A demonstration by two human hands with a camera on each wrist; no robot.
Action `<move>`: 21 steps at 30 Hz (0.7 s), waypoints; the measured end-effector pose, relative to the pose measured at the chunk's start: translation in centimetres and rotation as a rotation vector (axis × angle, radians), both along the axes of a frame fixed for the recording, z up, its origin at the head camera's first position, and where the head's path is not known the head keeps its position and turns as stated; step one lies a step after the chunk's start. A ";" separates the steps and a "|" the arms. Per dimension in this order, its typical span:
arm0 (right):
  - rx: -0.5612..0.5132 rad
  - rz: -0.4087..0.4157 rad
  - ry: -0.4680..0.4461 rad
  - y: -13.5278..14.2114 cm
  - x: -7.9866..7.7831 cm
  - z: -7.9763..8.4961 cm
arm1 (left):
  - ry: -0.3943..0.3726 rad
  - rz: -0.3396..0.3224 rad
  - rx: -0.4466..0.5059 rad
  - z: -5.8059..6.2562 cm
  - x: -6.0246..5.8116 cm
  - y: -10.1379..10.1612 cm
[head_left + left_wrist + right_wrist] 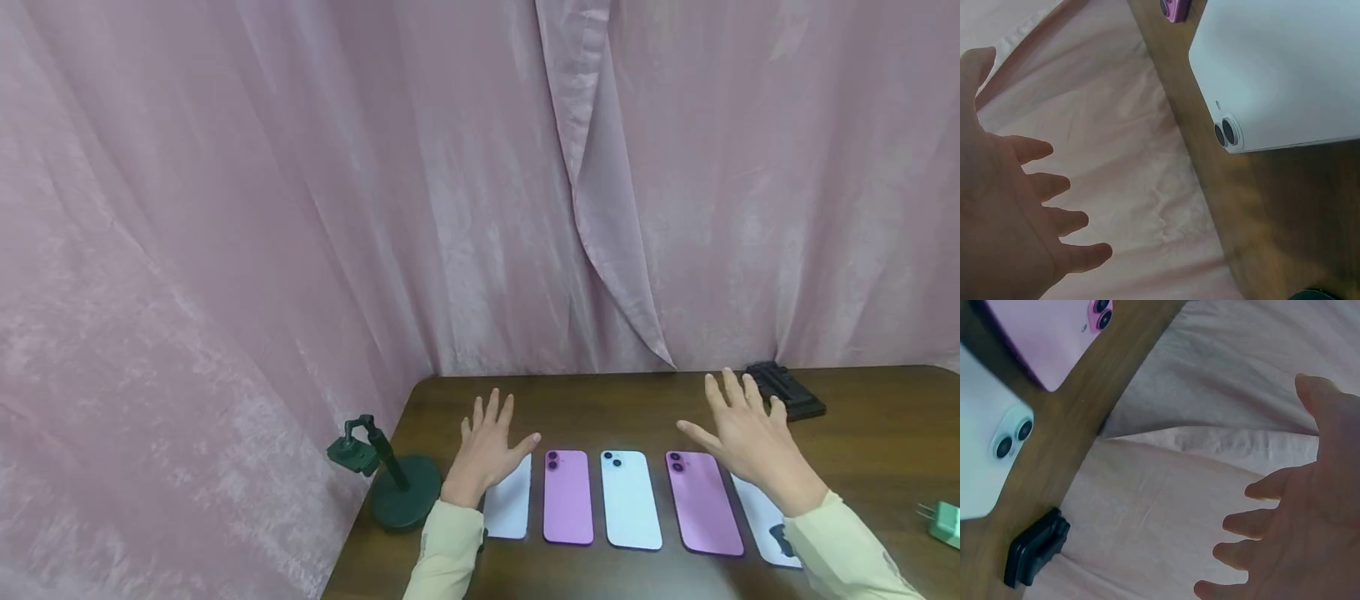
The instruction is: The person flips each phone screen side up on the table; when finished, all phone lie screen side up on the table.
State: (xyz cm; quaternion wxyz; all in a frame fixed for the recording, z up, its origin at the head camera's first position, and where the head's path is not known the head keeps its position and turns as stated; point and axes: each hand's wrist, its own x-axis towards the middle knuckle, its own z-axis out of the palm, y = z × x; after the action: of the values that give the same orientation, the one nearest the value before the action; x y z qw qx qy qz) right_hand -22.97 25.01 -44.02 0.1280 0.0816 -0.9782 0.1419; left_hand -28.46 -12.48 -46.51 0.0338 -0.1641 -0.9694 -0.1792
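Both hands are held over the table with fingers spread and nothing in them. My left hand [487,450] is above the leftmost phone [510,504], pale blue-white, and covers its upper part in the head view; its two-lens corner shows in the left wrist view [1285,69]. Over the right end of the row hangs my right hand [753,442], its wrist hiding part of a pale blue phone [759,515] with a dark logo. Between them lie a pink-purple phone [567,504], a light blue phone [632,504] and another pink-purple phone [703,508], all backs up.
A dark green stand [405,496] with a round base and jointed arm stands at the table's left edge. Behind my right hand lies a black folded holder [787,392]. A green plug adapter [947,523] is at far right. Pink curtains [480,208] hang behind the table.
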 end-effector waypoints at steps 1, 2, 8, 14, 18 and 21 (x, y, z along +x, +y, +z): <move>-0.008 0.001 -0.006 -0.1 0.0 -0.1 | -0.005 0.002 0.001 -0.2 0.1 -0.1; -0.015 0.002 -0.010 -0.3 -0.1 -0.2 | -0.008 0.004 0.011 -0.3 0.1 -0.2; -0.187 0.056 -0.083 -0.6 -0.3 0.0 | -0.102 -0.023 0.198 -0.7 0.2 -0.6; -0.404 0.084 -0.114 -0.9 -0.2 0.1 | -0.186 -0.036 0.361 -0.4 0.6 -0.7; -0.438 0.064 -0.097 -1.0 -0.1 0.0 | -0.192 -0.026 0.403 -0.2 0.9 -0.7; -0.448 0.059 -0.104 -1.2 -0.1 -0.2 | -0.198 -0.023 0.431 -0.3 1.2 -0.8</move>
State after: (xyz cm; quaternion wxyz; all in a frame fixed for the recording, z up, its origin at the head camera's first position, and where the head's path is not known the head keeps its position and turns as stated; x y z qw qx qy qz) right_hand -23.11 23.79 -44.19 0.0883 0.0721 -0.9248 0.3630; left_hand -27.25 -13.31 -46.82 -0.0291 -0.1457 -0.9055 -0.3974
